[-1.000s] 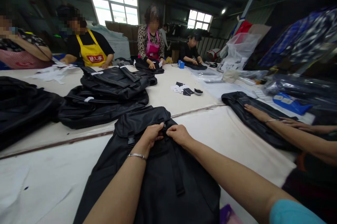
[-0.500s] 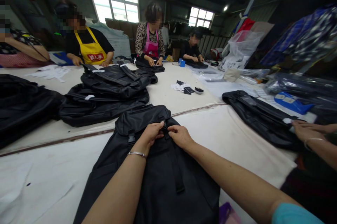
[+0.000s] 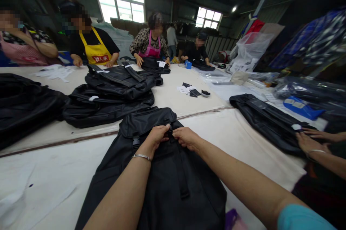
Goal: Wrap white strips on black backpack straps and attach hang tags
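A black backpack (image 3: 162, 183) lies on the table in front of me, its top flap (image 3: 151, 120) folded over toward me. My left hand (image 3: 156, 137) is closed at the flap's right-hand buckle (image 3: 169, 131), thumb on top. On the other side of the same buckle, my right hand (image 3: 186, 138) pinches at it or its strap; the fingers partly hide the spot. A black strap (image 3: 182, 177) runs down from there over the bag's front. The left-hand buckle (image 3: 135, 141) on the flap looks fastened.
Black backpacks are stacked at the left (image 3: 113, 104). Tags (image 3: 190, 89) lie mid-table. At the right, a co-worker's hands (image 3: 310, 141) rest on another backpack (image 3: 265, 122), near a blue tape dispenser (image 3: 302, 107). Several people work across the table.
My hands stay at the right-hand buckle, with the right fingers slightly more curled. The view shifts a little. Across the table, the person in the pink apron leans and spreads their hands.
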The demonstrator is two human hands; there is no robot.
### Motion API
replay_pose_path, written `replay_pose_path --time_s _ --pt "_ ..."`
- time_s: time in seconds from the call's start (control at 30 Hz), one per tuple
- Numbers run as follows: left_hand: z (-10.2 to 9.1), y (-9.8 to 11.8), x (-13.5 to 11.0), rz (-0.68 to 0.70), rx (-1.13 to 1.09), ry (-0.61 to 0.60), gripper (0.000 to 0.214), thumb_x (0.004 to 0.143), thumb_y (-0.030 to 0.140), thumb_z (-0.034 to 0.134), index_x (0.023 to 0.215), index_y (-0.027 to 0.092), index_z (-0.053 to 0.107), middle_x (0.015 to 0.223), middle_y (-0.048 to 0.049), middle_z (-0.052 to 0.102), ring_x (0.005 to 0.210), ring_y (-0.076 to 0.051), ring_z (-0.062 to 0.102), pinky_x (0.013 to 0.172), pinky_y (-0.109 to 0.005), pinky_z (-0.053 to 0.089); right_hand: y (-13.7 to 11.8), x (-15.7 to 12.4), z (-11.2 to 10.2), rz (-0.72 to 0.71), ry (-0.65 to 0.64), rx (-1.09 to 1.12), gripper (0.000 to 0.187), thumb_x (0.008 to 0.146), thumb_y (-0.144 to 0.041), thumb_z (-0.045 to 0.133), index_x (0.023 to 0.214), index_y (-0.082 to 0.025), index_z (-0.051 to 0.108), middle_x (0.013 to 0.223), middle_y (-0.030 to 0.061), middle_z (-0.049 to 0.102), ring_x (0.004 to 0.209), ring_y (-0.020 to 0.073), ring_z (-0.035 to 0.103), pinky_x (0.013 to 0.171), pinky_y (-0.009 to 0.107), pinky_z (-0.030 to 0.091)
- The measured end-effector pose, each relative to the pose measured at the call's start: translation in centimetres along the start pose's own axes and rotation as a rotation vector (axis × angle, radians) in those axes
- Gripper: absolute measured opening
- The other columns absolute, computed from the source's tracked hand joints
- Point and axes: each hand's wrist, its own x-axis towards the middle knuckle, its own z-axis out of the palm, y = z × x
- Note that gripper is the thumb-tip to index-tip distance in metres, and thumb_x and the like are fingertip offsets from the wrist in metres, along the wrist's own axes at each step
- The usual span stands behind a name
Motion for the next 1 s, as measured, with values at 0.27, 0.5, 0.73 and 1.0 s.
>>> replay_pose_path --time_s 0.27,0.5,0.73,1.0 --pt "0.3 -0.1 0.3 -0.031 -0.02 0.061 0.054 0.06 0.063 0.075 0.075 0.013 0.065 0.069 -0.0045 0.061 0.059 -0.013 0.055 0.059 -0.029 0.049 -0.9 0.3 2.1 0.071 -0.031 0.158 0.016 0.084 -0.01 0.047 0.07 -0.017 0.041 0.055 -0.0065 0.046 0.036 0.0011 0.03 0.034 0.011 0.022" --pt "0.8 -0.3 0.4 -0.001 -0.103 0.132 0.04 0.063 0.049 0.078 0.064 0.013 0.062 0.061 -0.0041 0.06 0.056 -0.014 0.057 0.057 -0.03 0.05 1.1 0.3 2.9 -0.082 0.092 0.032 0.013 0.084 -0.016 0.051 0.072 -0.018 0.046 0.057 -0.0039 0.053 0.04 0.0072 0.048 0.036 0.018 0.035" --pt "1.7 -0.2 0.6 0.004 -0.156 0.242 0.028 0.064 0.033 0.077 0.058 0.013 0.059 0.056 -0.0027 0.058 0.05 -0.014 0.055 0.051 -0.029 0.049 2.5 0.8 2.6 -0.251 0.196 -0.279 0.024 0.083 -0.021 0.053 0.061 -0.019 0.044 0.047 -0.0072 0.041 0.039 0.0071 0.039 0.043 0.021 0.025" --pt "2.0 0.0 0.3 0.003 -0.18 0.309 0.023 0.065 0.026 0.075 0.056 0.013 0.058 0.055 -0.0025 0.058 0.049 -0.014 0.055 0.047 -0.026 0.046 2.3 0.0 1.8 -0.519 0.247 -0.75 0.029 0.086 -0.02 0.052 0.057 -0.018 0.048 0.055 -0.0018 0.05 0.056 0.0115 0.044 0.056 0.025 0.028"
